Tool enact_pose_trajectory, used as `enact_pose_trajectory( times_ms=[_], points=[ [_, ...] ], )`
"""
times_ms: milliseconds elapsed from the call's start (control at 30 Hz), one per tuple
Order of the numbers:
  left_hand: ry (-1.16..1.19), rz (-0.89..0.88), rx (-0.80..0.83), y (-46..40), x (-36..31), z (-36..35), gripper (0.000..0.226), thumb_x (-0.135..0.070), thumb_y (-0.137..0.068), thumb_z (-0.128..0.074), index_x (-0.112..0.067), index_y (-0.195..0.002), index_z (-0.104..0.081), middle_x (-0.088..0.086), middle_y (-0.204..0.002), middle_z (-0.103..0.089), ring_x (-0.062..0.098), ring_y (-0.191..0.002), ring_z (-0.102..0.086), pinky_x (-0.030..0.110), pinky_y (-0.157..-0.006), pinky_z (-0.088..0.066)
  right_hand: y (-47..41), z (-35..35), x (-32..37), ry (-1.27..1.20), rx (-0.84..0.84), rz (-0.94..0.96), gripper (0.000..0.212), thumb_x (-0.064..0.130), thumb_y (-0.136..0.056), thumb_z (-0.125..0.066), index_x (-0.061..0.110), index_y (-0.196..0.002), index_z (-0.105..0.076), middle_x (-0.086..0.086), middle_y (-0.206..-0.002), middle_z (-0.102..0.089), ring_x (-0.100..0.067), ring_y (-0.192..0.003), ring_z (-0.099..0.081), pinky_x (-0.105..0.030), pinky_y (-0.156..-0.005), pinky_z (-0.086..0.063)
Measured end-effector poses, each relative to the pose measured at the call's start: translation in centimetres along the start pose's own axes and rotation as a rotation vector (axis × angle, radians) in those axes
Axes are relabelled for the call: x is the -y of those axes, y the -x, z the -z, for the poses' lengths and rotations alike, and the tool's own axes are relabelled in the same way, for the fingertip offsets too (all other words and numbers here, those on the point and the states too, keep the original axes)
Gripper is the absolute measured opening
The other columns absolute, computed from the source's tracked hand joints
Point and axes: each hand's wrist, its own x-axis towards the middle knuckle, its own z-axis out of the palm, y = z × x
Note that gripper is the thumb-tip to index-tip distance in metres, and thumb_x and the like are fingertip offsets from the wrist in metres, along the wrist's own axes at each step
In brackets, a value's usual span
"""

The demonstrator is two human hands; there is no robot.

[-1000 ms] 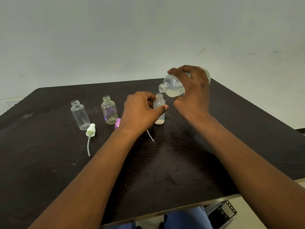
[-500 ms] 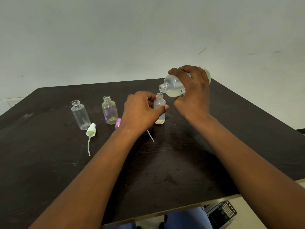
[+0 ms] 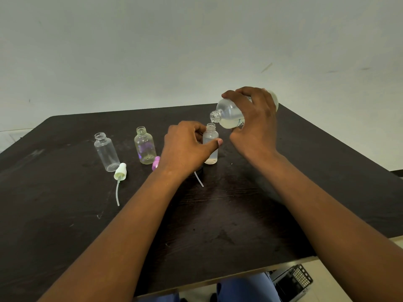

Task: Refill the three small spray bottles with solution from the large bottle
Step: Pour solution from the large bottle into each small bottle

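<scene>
My right hand [image 3: 254, 123] grips the large clear bottle [image 3: 229, 115], tilted with its open mouth just above the neck of a small frosted bottle [image 3: 210, 136]. That small bottle stands upright on the dark table [image 3: 218, 225], held by my left hand [image 3: 187, 147] with the thumb across its front. A little pale liquid lies at its bottom. Two more uncapped small bottles stand to the left: a yellowish one [image 3: 144, 146] and a clear one [image 3: 106, 152].
A white spray cap with its dip tube [image 3: 119, 172] lies in front of the clear bottle. A purple cap [image 3: 156, 162] shows beside my left wrist, and another dip tube [image 3: 198, 179] pokes out below my left hand. A dark device [image 3: 292, 282] sits on the floor.
Nothing has visibly moved; both hands hold the same pose with the large bottle tipped over the small one.
</scene>
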Motion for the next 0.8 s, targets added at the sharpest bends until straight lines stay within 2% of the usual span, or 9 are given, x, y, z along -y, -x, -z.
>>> enact_pose_trajectory(
  times_ms=[233,500,800],
  points=[
    [-0.004,0.002,0.004,-0.02,-0.04,-0.03,0.031,-0.046,-0.078,-0.087,-0.023,-0.097,-0.08,-0.009,-0.078,-0.076,0.009,-0.065,-0.073,0.041,-0.069,-0.065,0.02,0.14,0.14,-0.001,-0.003,-0.001,0.071,0.009,-0.061,-0.058,0.025,-0.129,-0.069,-0.005,-0.129,-0.062,-0.033,-0.127,-0.055,-0.054,-0.107,-0.045],
    [-0.004,-0.001,0.013,-0.12,0.0,0.01,0.032,-0.046,-0.078,-0.087,-0.022,-0.099,-0.08,-0.008,-0.079,-0.076,0.009,-0.067,-0.073,0.041,-0.07,-0.065,0.07,0.19,0.18,-0.01,0.006,-0.017,0.072,0.003,-0.061,-0.064,0.024,-0.129,-0.069,-0.005,-0.129,-0.062,-0.034,-0.128,-0.054,-0.053,-0.109,-0.045],
    [0.001,0.003,0.007,-0.07,-0.07,-0.02,0.03,-0.045,-0.078,-0.087,-0.023,-0.097,-0.081,-0.009,-0.077,-0.076,0.008,-0.068,-0.073,0.04,-0.072,-0.064,0.03,0.25,0.2,-0.007,-0.005,-0.009,0.071,0.007,-0.06,-0.059,0.024,-0.128,-0.07,-0.005,-0.127,-0.062,-0.032,-0.126,-0.055,-0.054,-0.11,-0.043]
  ],
)
